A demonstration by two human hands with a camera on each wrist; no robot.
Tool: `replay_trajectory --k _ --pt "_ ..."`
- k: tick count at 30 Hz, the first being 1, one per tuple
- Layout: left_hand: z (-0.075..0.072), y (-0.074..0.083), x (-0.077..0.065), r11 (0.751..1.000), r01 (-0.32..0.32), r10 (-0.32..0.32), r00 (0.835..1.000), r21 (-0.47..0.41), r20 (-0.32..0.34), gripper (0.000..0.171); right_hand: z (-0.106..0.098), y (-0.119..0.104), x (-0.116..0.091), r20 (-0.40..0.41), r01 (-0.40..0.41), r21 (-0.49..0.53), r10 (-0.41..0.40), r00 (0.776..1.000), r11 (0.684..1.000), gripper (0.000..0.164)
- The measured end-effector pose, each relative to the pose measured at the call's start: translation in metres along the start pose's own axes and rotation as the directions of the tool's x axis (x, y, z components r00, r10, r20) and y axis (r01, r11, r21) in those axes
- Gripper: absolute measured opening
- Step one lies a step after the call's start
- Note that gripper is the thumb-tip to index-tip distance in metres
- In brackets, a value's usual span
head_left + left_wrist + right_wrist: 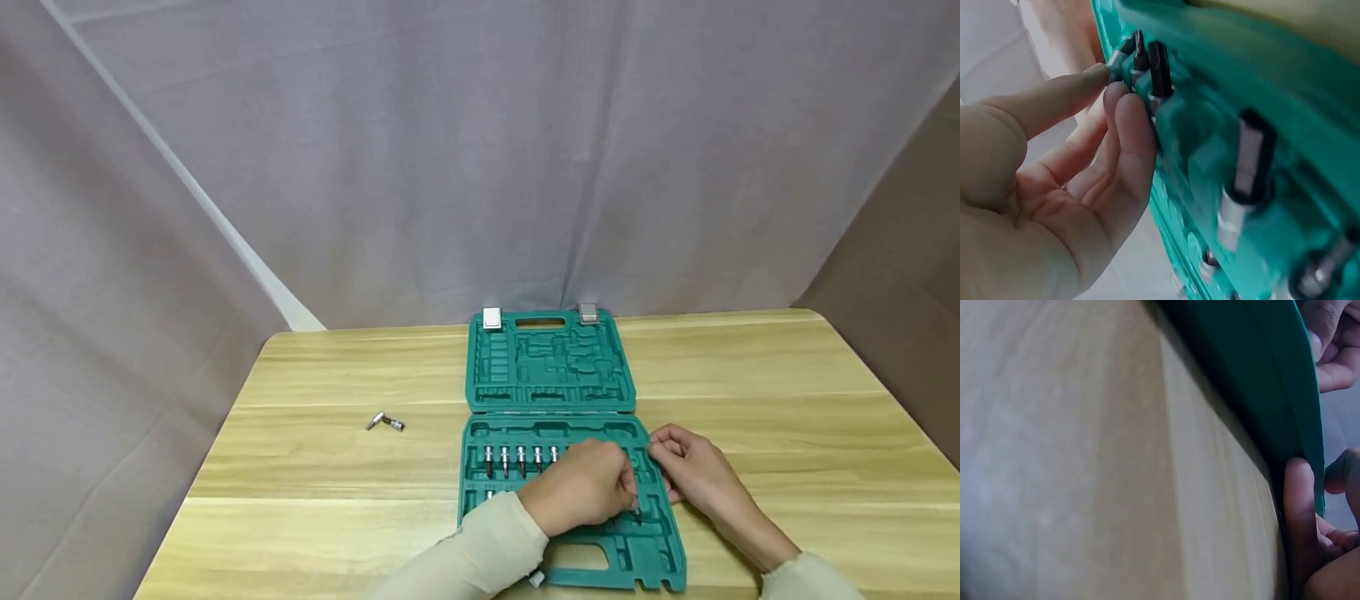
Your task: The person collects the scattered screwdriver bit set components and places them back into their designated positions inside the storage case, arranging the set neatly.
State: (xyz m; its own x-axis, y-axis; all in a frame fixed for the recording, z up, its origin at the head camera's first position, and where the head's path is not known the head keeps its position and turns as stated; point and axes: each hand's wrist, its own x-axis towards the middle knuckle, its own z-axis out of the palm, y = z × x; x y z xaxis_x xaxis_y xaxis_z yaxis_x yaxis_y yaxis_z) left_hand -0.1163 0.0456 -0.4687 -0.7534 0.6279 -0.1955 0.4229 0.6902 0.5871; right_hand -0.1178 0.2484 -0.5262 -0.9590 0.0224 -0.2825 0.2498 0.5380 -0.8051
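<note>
A green tool case point(551, 427) lies open on the table, with several bit sockets point(521, 461) in the slots of its lower half. My left hand point(588, 487) reaches over that half and pinches a bit socket point(1116, 59) between thumb and fingertips, at the right end of the lower row. Other dark-tipped bit sockets point(1160, 72) stand in slots beside those fingers. My right hand point(697, 475) holds the case's right edge; in the right wrist view one finger point(1299, 494) lies along its outer wall. Part of the lower row is hidden under my left hand.
Two bit sockets point(385, 422) lie on the wooden table point(315, 500) left of the case. The raised lid point(551, 358), with two latches, lies back toward a grey curtain point(450, 167). A handle opening point(577, 556) is at the case's near side.
</note>
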Motion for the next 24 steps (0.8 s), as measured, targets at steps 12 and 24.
replay_trajectory --k 12,24 --pt "0.005 0.005 -0.005 0.999 -0.034 0.035 0.999 0.027 -0.034 0.055 0.001 -0.002 0.000 -0.006 -0.004 -0.009 0.004 1.000 1.000 0.030" --pt "0.003 0.011 0.003 0.990 -0.002 0.009 0.999 0.144 -0.047 0.054 0.000 0.000 0.000 -0.012 -0.001 -0.015 0.001 1.000 1.000 0.029"
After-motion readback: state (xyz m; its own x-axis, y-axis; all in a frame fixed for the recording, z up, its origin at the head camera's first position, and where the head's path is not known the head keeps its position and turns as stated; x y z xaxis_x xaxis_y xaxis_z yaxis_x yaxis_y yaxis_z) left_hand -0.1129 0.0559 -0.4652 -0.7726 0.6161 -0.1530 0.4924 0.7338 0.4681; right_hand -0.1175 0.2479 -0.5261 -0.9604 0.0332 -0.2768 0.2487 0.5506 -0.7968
